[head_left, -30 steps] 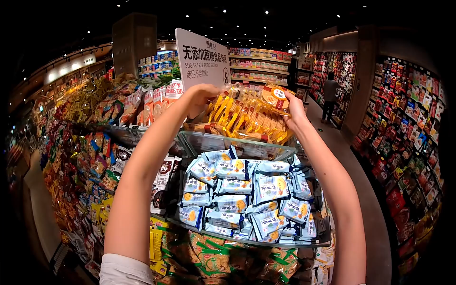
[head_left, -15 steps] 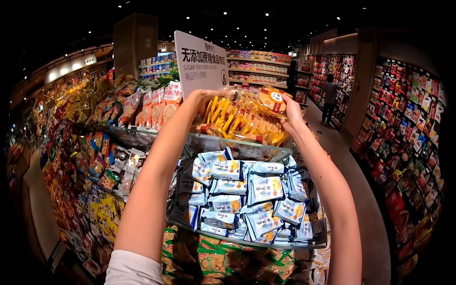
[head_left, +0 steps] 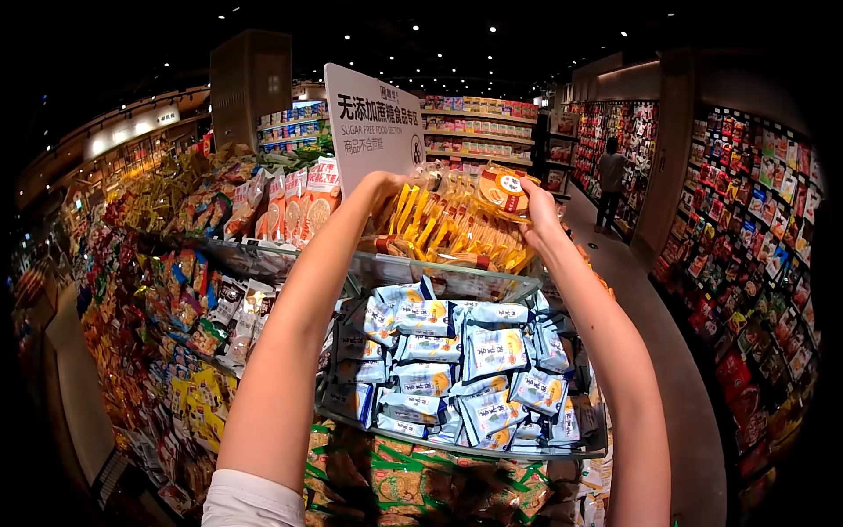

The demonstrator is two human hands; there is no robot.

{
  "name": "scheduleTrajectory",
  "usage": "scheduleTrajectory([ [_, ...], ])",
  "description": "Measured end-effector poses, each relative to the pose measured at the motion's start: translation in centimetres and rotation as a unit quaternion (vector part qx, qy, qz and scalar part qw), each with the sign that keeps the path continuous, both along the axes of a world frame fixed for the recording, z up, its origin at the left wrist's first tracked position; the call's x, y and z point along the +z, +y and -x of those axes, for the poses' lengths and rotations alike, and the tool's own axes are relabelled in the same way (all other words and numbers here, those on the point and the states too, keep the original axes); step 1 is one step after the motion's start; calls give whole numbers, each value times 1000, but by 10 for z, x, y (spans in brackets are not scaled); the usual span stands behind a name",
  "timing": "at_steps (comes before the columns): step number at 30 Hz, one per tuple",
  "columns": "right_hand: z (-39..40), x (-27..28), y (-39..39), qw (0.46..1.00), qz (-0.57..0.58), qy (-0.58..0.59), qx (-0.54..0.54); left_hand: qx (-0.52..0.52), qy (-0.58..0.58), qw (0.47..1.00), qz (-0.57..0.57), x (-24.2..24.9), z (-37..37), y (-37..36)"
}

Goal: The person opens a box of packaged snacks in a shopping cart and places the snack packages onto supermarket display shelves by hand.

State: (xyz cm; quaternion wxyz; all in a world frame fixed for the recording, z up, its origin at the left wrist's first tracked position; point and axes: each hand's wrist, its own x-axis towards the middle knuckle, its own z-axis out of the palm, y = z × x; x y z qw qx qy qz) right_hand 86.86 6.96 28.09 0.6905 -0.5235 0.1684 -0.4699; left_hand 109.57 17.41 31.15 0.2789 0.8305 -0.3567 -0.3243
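My right hand (head_left: 542,215) is closed at the right end of a row of packed biscuits, with its thumb over a clear-wrapped biscuit packet (head_left: 504,190) bearing a round orange-and-white label. At the row's left end, my left hand (head_left: 385,190) reaches behind the yellow-edged biscuit packets (head_left: 448,227); its fingers are mostly hidden by them. These packets stand on edge, packed side by side, in a clear-fronted bin (head_left: 448,277). Below my wrists, a second bin holds light-blue snack packets (head_left: 492,351) in a loose pile.
Behind the biscuits stands a white sign (head_left: 373,123) reading "SUGAR FREE FOOD SECTION". Red-and-white bags (head_left: 299,202) fill the bin on the left. Green-trimmed packs (head_left: 413,483) lie below. An aisle (head_left: 667,360) runs along the right, where a person (head_left: 610,184) stands by the shelves.
The view has shifted slightly. The labelled packet at my right hand has tilted a little, while both hands stay at the two ends of the biscuit row.
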Motion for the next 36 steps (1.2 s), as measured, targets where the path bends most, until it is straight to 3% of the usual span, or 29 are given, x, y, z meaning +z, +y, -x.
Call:
scheduleTrajectory([
  [3,5,6,12,1000,-2,19,-9,-60,-4,994,90,7,15,16],
  [5,-1,-1,-3,1000,0,9,1,-82,22,992,95,2,-14,-1],
  [7,1,1,3,1000,1,12,7,-195,53,979,31,12,6,20],
  [9,3,3,10,998,-5,53,-41,-169,11,984,52,7,-1,20],
  [11,0,-1,2,996,10,77,-46,-263,67,960,64,7,-1,29],
  [14,-7,-9,-15,999,13,-31,17,-253,44,964,63,5,-10,23],
  [17,-4,-8,-13,1000,8,-17,10,-221,21,970,103,5,5,35],
  [19,-2,-8,-10,1000,10,-14,12,-173,188,961,106,2,-1,34],
  [20,-2,-7,-9,1000,12,-11,12,-117,137,976,124,-7,-10,26],
  [24,-1,-6,-6,1000,19,-10,12,-125,80,986,82,-8,0,27],
  [27,-1,-8,-8,999,24,-19,16,-83,16,987,139,-5,3,32],
  [32,2,-1,7,1000,24,-4,-16,-67,28,982,174,-2,4,37],
  [35,-1,-7,-3,1000,19,0,-17,-98,66,983,143,-6,-13,22],
  [36,-1,-5,-1,1000,16,-14,-7,-64,66,989,114,-5,-12,19],
])
